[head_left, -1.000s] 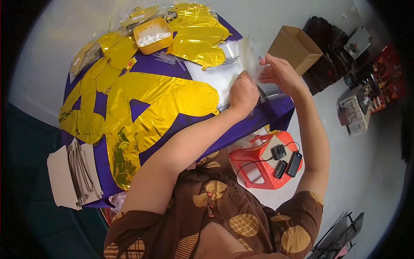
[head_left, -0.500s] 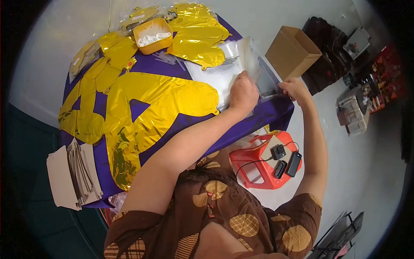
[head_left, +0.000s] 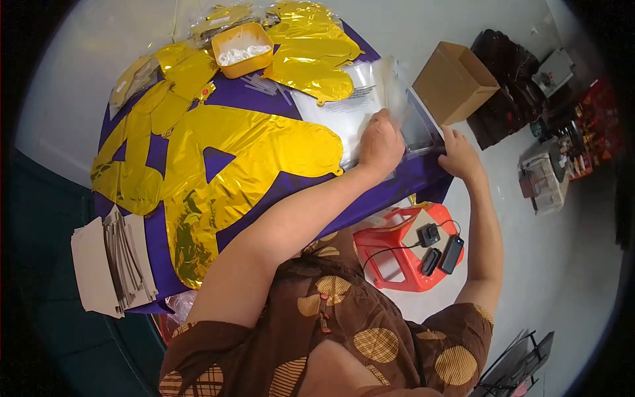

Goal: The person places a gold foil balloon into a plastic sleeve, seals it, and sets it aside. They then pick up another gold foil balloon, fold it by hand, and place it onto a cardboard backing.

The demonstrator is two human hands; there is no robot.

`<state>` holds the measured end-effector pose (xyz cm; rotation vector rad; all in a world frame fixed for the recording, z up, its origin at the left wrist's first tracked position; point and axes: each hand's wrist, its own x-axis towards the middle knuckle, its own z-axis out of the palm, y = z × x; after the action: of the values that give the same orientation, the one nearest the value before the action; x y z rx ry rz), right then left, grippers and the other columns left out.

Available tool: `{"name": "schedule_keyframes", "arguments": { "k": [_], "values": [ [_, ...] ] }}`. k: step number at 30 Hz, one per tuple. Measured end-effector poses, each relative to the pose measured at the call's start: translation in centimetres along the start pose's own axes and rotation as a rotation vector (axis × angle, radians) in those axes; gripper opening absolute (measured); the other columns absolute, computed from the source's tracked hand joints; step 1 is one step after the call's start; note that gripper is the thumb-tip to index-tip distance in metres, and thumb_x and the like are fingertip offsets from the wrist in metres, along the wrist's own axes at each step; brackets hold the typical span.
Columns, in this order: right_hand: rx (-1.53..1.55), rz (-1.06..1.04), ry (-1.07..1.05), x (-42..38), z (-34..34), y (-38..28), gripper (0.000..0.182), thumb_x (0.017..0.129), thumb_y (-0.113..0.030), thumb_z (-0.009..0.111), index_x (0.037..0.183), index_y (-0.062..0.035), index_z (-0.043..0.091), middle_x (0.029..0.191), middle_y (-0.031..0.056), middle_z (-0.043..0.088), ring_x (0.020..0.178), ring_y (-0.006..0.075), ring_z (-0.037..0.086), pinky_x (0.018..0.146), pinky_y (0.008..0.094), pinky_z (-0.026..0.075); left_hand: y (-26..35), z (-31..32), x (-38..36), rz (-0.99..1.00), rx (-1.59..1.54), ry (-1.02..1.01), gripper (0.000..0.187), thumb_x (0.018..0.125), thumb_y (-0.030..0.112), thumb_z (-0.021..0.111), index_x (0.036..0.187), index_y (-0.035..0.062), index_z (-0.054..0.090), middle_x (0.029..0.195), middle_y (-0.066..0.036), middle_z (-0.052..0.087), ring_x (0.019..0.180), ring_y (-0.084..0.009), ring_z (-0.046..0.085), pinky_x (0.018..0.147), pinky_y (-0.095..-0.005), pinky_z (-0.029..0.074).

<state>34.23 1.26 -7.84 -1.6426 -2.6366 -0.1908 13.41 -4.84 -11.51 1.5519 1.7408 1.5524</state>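
Observation:
My left hand (head_left: 381, 144) is closed, its fingers curled at the edge of a clear plastic bag (head_left: 394, 89) in a stack of bags. Under and beside that hand are white printed sheets in clear plastic (head_left: 324, 112). At the table's right edge my right hand (head_left: 460, 153) has its fingers stretched out, touching the far end of the bags near a dark-looking clear part (head_left: 418, 129). A large gold foil balloon (head_left: 264, 139) lies flat to the left of my left hand, and another gold foil balloon (head_left: 317, 69) lies above the sheets.
A yellow tub (head_left: 243, 65) of white pieces stands at the back, with clear strips (head_left: 266, 86) beside it. Cards (head_left: 92, 268) are stacked at the left corner. A red stool (head_left: 403, 261) holds black devices. An open cardboard box (head_left: 453, 83) is beyond the table.
My right hand has loosened from a pinch at the bag's corner to outstretched fingers and moved slightly down. My left hand stays in nearly the same place on the bags.

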Motion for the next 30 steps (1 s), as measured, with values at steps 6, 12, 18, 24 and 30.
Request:
{"name": "schedule_keyframes", "arguments": {
  "k": [6,12,18,24,30],
  "values": [
    [0.014,0.051,0.215,0.1,0.2,-0.6,0.057,0.083,-0.022,0.066,0.132,-0.001,0.046,0.11,0.023,0.064,0.099,0.043,0.061,0.082,0.0485,0.051,0.0,0.0,0.0,0.011,0.021,-0.012,0.027,0.081,0.003,0.056,0.106,-0.0081,0.051,0.103,-0.033,0.058,0.097,-0.048,0.059,0.086,-0.0501,0.048],
    [0.726,0.101,0.282,1.3,-0.3,-2.3,0.049,0.09,-0.033,0.065,0.121,0.0035,0.055,0.091,0.0155,0.068,0.083,0.0282,0.064,0.074,0.0398,0.05,-0.2,-0.1,0.0,0.013,0.007,-0.035,0.029,0.081,0.004,0.055,0.107,-0.0087,0.05,0.103,-0.034,0.058,0.099,-0.0481,0.058,0.088,-0.0499,0.048],
    [1.323,-0.061,-0.016,3.3,-1.7,-4.7,0.052,0.101,-0.045,0.047,0.106,0.0043,0.065,0.086,0.0045,0.065,0.075,0.0127,0.058,0.071,0.0282,0.047,0.0,-0.3,0.0,0.139,0.002,-0.038,0.035,0.081,0.015,0.061,0.105,-0.0087,0.052,0.103,-0.034,0.058,0.104,-0.0456,0.056,0.089,-0.047,0.048],
    [1.236,-0.08,-0.213,3.9,-5.7,-7.6,0.059,0.101,-0.05,0.043,0.106,0.0046,0.066,0.087,0.0051,0.065,0.08,0.0131,0.059,0.075,0.027,0.047,0.9,-0.4,-0.4,0.156,0.005,0.061,0.041,0.083,0.028,0.065,0.102,-0.0067,0.057,0.096,-0.032,0.062,0.096,-0.0463,0.061,0.083,-0.0496,0.049],
    [1.305,-0.174,-0.131,6.2,-4.7,-6.3,0.049,0.098,-0.038,0.05,0.111,0.0062,0.064,0.089,0.0089,0.068,0.081,0.0163,0.062,0.077,0.0298,0.049,-0.6,0.4,0.6,-0.078,-0.055,0.112,0.021,0.085,0.013,0.055,0.094,-0.0065,0.057,0.082,-0.031,0.063,0.083,-0.0486,0.062,0.075,-0.052,0.05]
  ]
}}
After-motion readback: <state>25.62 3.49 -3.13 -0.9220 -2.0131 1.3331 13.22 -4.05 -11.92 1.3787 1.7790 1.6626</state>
